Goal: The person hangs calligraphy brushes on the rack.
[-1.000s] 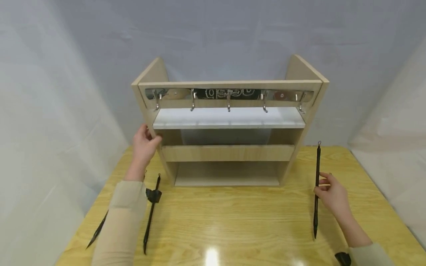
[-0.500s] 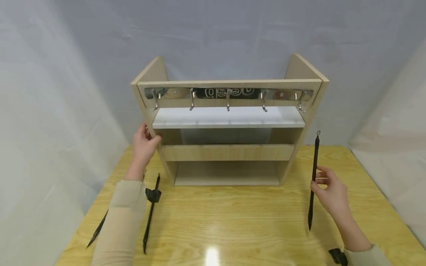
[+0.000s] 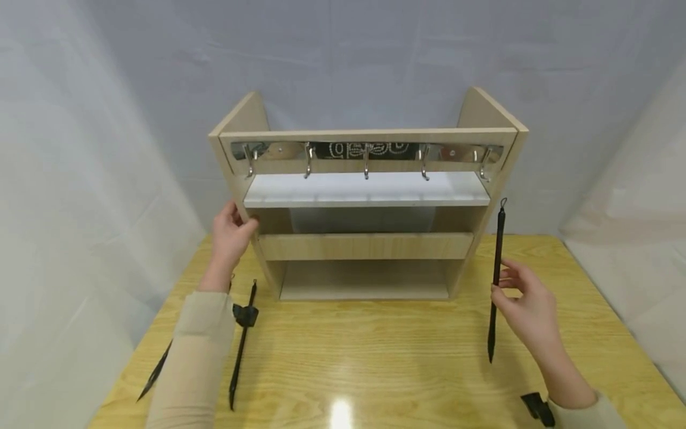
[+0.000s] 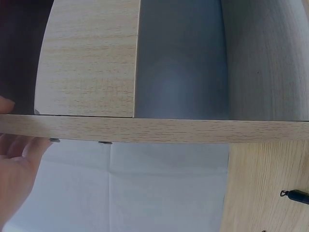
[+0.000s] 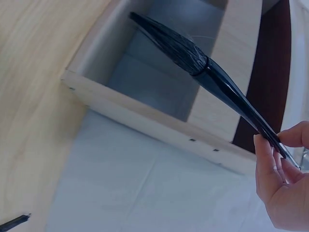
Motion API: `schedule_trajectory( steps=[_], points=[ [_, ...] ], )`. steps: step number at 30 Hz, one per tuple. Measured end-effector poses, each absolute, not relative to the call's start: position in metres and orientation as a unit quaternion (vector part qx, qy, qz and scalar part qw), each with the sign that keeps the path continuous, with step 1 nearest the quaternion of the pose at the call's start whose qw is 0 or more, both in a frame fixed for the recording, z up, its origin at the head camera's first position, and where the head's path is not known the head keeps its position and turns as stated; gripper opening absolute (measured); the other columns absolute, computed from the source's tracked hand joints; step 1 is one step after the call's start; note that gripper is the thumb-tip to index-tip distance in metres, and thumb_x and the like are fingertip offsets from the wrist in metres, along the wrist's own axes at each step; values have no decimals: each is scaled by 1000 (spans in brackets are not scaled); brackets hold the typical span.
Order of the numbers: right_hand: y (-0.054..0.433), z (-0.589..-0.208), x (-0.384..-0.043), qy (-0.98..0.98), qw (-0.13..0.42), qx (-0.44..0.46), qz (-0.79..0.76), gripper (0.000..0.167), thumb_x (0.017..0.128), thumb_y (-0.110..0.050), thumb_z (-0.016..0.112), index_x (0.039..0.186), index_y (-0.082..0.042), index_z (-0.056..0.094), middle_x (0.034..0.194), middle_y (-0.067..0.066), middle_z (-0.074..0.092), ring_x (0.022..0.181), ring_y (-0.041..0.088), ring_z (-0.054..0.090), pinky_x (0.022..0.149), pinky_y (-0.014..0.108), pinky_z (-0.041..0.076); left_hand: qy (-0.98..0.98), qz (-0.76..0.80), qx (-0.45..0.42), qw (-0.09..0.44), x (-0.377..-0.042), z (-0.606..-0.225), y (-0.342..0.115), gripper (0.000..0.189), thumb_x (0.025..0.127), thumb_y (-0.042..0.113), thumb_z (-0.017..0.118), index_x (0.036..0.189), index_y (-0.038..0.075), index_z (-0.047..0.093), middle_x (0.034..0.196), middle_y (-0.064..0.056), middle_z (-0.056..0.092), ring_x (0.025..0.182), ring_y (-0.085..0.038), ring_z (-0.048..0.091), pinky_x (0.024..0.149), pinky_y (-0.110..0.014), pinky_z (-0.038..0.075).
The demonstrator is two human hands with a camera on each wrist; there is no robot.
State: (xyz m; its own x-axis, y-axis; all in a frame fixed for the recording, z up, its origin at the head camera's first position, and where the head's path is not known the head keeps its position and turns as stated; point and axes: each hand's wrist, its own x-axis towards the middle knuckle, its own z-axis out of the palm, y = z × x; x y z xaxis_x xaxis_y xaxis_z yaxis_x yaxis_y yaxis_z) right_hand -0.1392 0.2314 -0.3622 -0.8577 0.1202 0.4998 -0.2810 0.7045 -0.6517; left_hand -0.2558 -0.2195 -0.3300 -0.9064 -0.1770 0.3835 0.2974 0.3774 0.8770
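Observation:
A black calligraphy brush (image 3: 497, 268) with a hanging loop at its top is pinched between the thumb and fingers of my right hand (image 3: 527, 310). It stands nearly upright, bristles downward, just right of the wooden rack (image 3: 370, 246). In the right wrist view, the dark bristles (image 5: 178, 46) pass in front of the rack's lower opening. My left hand (image 3: 230, 241) grips the rack's left side panel, thumb on the front and fingers behind. A row of several metal hooks (image 3: 367, 162) runs along the rack's top rail; nothing hangs on them.
Two more black brushes lie on the wooden table (image 3: 343, 345) at the left: one brush (image 3: 241, 357) beside my left forearm, another brush (image 3: 155, 372) partly under it. A further brush end (image 5: 14, 223) shows in the right wrist view. Pale cloth (image 3: 364, 59) hangs behind.
My right hand has moved up and to the left with the brush, bringing it closer to the rack's right side. The left hand keeps its grip on the panel.

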Motion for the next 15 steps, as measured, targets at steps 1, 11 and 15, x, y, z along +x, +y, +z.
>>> schedule_trajectory(
  steps=[1, 11, 15],
  points=[
    [230, -360, -140, -884, 265, 49, 383, 46, 74, 7, 59, 118, 4, 50, 93, 13, 56, 78, -13, 43, 59, 3, 40, -803, -556, -38, 213, -256, -330, -220, 45, 78, -4, 49, 123, -3, 45, 111, -20, 54, 93, -20, 52, 70, -23, 46],
    [220, -346, -140, -873, 292, 85, 381, 45, 72, 9, 60, 116, 5, 51, 89, 12, 57, 77, -10, 45, 57, 4, 41, -806, -551, -45, 213, -254, -332, -222, 43, 79, -3, 49, 122, -3, 46, 109, -21, 55, 87, -18, 52, 65, -22, 45],
    [216, -341, -139, -871, 291, 91, 385, 45, 72, 10, 60, 116, 5, 51, 89, 11, 57, 78, -8, 45, 57, 4, 42, -806, -550, -46, 212, -253, -331, -222, 45, 79, -3, 49, 124, -1, 45, 110, -20, 55, 89, -18, 52, 66, -22, 45]
  ],
)
